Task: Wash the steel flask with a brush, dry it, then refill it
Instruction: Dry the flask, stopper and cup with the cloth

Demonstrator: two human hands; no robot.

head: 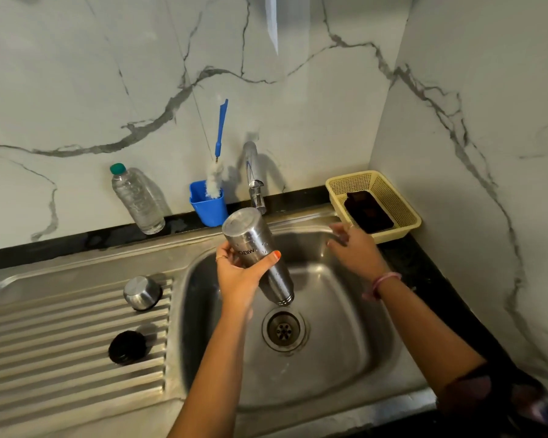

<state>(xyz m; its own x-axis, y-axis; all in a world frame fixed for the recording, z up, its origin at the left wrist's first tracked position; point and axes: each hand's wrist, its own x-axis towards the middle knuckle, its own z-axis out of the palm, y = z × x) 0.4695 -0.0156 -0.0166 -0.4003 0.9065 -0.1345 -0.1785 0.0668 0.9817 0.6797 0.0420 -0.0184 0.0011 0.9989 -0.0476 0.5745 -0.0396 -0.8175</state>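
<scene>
Steel was the material of nearly everything in this scene: the sink (345, 358), its ribbed drainboard (60, 343) on the left, and the flask (257, 251) itself. The flask was held upside down over the basin, tilted, with its mouth pointing down just above the drain (283, 329) and its base turned up near the tap (255, 181). It was gripped around the middle by the left hand (239, 276), thumb on the front and fingers curled behind. The right hand (355, 248) was held out with loose, spread fingers and nothing in it, near the far right corner of the basin, just beside the yellow basket (405, 213) on the bench.

By judgement, the washing step was close to its end: the flask was being emptied of rinse water, though no stream could be seen clearly. The brush (217, 172) stood in the blue cup (208, 207) at the wall, not in use. A steel cap (141, 292) and a black stopper (126, 347) lay on the drainboard.

For the next move, drying was called for, so a cloth would have to be reached for, perhaps the dark thing in the basket, which could not be identified. The plastic water bottle (136, 200) at the far left would probably be needed for refilling.
</scene>
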